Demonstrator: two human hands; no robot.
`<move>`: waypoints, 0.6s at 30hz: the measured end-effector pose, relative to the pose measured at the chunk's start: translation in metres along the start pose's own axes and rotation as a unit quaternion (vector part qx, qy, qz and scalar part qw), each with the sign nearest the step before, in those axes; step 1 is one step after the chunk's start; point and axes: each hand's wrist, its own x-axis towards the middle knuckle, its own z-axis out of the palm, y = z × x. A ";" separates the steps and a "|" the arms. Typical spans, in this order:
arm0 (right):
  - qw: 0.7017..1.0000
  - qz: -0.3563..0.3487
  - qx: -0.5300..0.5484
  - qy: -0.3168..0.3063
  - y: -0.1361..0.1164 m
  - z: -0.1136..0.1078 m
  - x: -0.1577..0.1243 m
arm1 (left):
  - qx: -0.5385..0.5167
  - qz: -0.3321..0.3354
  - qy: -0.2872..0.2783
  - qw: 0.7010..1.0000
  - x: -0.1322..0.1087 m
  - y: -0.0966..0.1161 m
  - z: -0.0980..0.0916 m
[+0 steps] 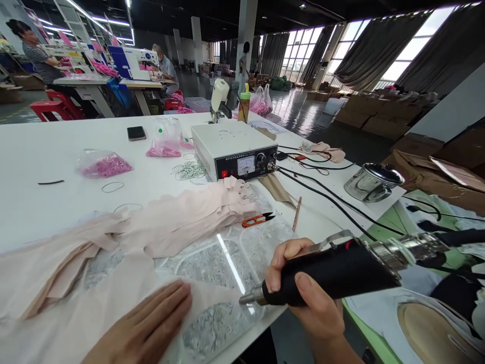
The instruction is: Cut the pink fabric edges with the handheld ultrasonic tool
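Observation:
My right hand is wrapped around a black handheld ultrasonic welder, a cable running from its back end. The welder's metal tip points left and meets the narrow end of a pale pink fabric piece. Flat on that fabric lies my left hand, fingers stretched out and together. Beneath is a clear sheet over a grey speckled board. A stack of the same pale fabric pieces lies beyond my left hand. Orange thread snips rest at the stack's right end.
A white control box with a dial stands behind the fabric, black cables running from it. Bags of pink bits, a phone and a steel mug are on the table. People work at sewing machines behind.

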 end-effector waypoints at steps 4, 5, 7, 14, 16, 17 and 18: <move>1.000 0.001 0.007 -0.030 -0.001 -0.006 -0.001 | 0.005 0.028 -0.020 0.999 0.004 -0.010 -0.002; 0.999 -0.006 0.015 -0.031 0.000 -0.006 -0.001 | 0.001 0.024 -0.023 0.999 0.004 -0.010 -0.003; 0.999 -0.028 0.029 -0.026 0.002 -0.007 0.000 | 0.002 0.016 -0.031 0.999 0.005 -0.005 -0.005; 0.997 -0.028 0.027 -0.067 0.004 -0.015 -0.002 | 0.050 0.021 -0.049 0.997 0.010 0.002 -0.009; 0.997 -0.017 0.025 -0.074 0.002 -0.017 -0.007 | 0.057 0.046 -0.061 0.995 0.012 -0.003 -0.012; 0.997 -0.012 0.025 -0.073 0.001 -0.018 -0.009 | 0.061 0.058 -0.067 0.994 0.013 -0.005 -0.014; 0.997 -0.007 0.025 -0.068 -0.001 -0.018 -0.011 | 0.065 0.065 -0.072 0.993 0.015 -0.006 -0.015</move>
